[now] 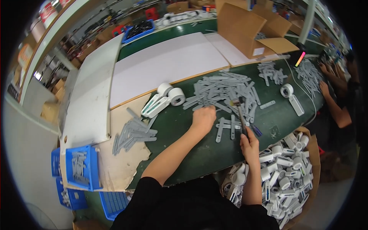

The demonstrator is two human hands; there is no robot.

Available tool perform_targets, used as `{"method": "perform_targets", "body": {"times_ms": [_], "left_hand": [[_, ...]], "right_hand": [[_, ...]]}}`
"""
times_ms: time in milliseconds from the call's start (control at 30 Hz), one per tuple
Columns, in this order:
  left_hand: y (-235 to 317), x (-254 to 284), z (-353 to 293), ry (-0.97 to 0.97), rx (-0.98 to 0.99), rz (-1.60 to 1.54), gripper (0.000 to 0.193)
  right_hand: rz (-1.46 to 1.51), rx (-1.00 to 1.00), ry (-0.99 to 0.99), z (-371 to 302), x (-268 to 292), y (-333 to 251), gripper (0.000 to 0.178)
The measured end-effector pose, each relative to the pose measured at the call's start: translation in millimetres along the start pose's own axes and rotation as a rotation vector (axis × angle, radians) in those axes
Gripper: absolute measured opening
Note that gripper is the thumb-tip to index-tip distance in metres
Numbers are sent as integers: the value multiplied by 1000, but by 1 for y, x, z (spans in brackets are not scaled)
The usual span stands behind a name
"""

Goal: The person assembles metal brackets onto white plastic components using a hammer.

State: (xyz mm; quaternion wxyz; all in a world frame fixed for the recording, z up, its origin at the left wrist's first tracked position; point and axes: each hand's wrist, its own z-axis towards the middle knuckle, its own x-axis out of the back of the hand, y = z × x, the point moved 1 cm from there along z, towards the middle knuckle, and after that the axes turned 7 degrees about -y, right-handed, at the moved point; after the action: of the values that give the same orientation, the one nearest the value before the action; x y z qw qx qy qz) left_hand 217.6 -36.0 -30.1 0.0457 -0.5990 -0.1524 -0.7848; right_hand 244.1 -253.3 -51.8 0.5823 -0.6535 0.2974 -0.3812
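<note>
My right hand (250,145) grips a small hammer (241,114) by its handle, and the hammer's head is over a heap of grey plastic strips (224,87). At the near edge of that heap, my left hand (204,119) is closed with its fingers turned down; whatever is in them is hidden. Between my hands several grey strips (232,127) lie crossed over each other. A dark blue tool handle (256,130) rests beside the hammer. White handheld devices with round heads (165,100) lie to the left of the heap.
Another white device (295,100) lies at right, by a cable. A carton of white devices (285,180) stands below the table's right edge. More strips (134,132) lie left, above a blue bin (82,168). An open cardboard box (239,30) stands behind. Another person's arm (337,109) reaches in at right.
</note>
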Motion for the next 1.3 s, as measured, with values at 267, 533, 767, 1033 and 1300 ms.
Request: {"method": "perform_targets", "body": {"times_ms": [267,533,767,1033,1300], "left_hand": [[-48,50,-80,191,205,-607,11],[-128,81,-196,399,646,-1113,13],[-157,79,-209,468,534,-1190,11],[-175,86,-116,307,437,-1172,35],[-155,86,-44,358,443,-390,37]], "right_hand": [[124,-49,-78,-7,8,-7,40],[68,-35,-123,-19,-10,-10,40],[62,-4,-191,-33,-47,-15,38],[66,-11,-231,-53,-68,-28,39],[66,-19,-233,-53,-65,-20,39]]}}
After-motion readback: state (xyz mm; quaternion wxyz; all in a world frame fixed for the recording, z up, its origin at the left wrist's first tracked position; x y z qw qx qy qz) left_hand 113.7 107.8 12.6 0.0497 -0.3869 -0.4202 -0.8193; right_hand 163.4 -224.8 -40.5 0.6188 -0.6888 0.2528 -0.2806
